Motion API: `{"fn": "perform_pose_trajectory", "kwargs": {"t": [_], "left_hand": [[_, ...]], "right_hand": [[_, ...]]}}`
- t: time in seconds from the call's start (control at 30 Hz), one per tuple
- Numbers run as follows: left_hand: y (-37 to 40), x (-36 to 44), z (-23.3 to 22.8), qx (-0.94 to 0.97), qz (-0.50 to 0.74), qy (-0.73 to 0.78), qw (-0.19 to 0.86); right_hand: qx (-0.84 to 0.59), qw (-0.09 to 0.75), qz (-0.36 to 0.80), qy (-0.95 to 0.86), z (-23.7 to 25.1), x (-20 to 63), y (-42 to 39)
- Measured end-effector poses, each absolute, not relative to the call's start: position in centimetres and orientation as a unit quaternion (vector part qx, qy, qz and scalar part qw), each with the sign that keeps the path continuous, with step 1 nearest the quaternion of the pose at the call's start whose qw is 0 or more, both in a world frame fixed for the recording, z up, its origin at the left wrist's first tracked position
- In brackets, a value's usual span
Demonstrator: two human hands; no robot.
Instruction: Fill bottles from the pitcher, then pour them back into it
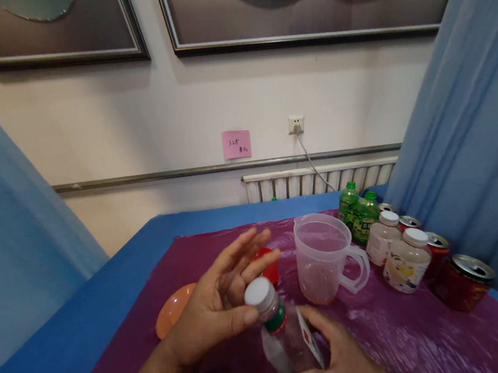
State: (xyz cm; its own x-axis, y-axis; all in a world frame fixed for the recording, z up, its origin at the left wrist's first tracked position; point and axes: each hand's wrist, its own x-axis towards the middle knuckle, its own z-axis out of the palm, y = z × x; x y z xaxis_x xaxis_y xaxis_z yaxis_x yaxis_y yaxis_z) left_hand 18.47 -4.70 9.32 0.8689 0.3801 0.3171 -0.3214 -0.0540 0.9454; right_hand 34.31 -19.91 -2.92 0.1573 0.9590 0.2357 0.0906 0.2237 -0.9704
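Leaning slightly over the near part of the purple sheet [447, 338]: one clear plastic bottle [287, 345], fitted with a white cap [259, 293] and a green neck band [275, 319]; base not visible. Right hand [344, 351]: curled round the bottle's body, thumb on the near side, forefinger on the far side. Left hand [212, 303]: fingers spread wide, gripping nothing, thumb tip at the cap's edge; contact cannot be told. Handling, as judged: light, thin-walled, liable to dent under a hard squeeze, smooth and perhaps slippery, unlikely to break. Recommended hold: gently round the body, or firmly at the stiffer neck. Adjacent: one translucent jug [319, 262], behind and to the right; one red object [271, 270], partly hidden; one orange dish [175, 307], left of the left hand.
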Motion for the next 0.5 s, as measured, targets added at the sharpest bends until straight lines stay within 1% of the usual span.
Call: {"fn": "perform_pose_trajectory", "kwargs": {"t": [0.07, 0.17, 0.23, 0.33, 0.4, 0.43, 0.5], "left_hand": [[-4.7, 18.4, 8.3, 0.683, 0.261, 0.033, 0.682], [-5.6, 18.0, 6.7, 0.738, 0.177, 0.09, 0.645], [-6.0, 17.7, 6.2, 0.77, 0.15, 0.142, 0.604], [-3.5, 16.9, 6.7, 0.783, 0.214, 0.254, 0.526], [0.8, 16.2, 7.4, 0.77, 0.304, 0.353, 0.435], [3.7, 15.7, 7.8, 0.765, 0.346, 0.403, 0.364], [9.8, 14.7, 8.2, 0.758, 0.368, 0.491, 0.221]], "right_hand": [[-0.484, 0.609, 0.373, -0.506, -3.0, 34.1, -19.6], [-0.475, 0.629, 0.368, -0.493, -3.6, 33.7, -19.0], [-0.474, 0.618, 0.38, -0.499, -4.1, 33.4, -18.7], [-0.522, 0.573, 0.359, -0.52, -4.9, 33.3, -19.0], [-0.557, 0.533, 0.343, -0.537, -5.4, 33.5, -19.6], [-0.566, 0.518, 0.342, -0.543, -5.7, 33.6, -20.1], [-0.583, 0.506, 0.336, -0.539, -6.5, 33.9, -21.3]]}}
